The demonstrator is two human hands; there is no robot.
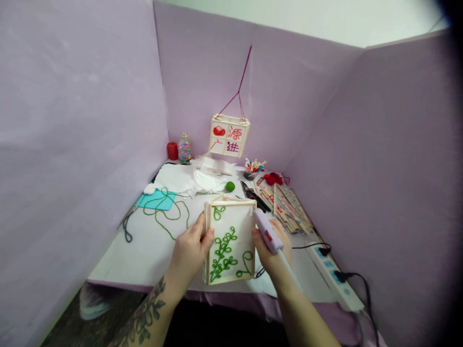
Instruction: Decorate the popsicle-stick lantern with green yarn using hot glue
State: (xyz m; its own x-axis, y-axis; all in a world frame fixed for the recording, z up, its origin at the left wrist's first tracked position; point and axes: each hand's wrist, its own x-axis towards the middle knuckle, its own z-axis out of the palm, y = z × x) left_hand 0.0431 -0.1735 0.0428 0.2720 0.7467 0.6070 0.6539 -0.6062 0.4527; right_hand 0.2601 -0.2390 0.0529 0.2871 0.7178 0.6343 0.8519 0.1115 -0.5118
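My left hand (193, 246) grips the left edge of a wood-framed box lantern (241, 231), thumb on its front. Green yarn (223, 253) forms a leafy sprig and curls on its white panel. In my right hand (275, 246) is a lilac hot glue gun (268, 231) with a red mark, its front end close to the frame's upper right corner. A pale glue stick or cord trails from its back. Whether the nozzle touches the wood, I cannot tell. Loose green yarn (180, 212) lies left of the lantern, and a green yarn ball (230, 186) sits behind it.
A finished-looking lantern (229, 136) hangs by purple cord at the back. Pliers (255, 196) and many sticks (285, 205) lie right, near a power strip (336, 279). White cloth (175, 177), blue sheet (156, 199), scissors (126, 230) and a bead jar (184, 148) are left.
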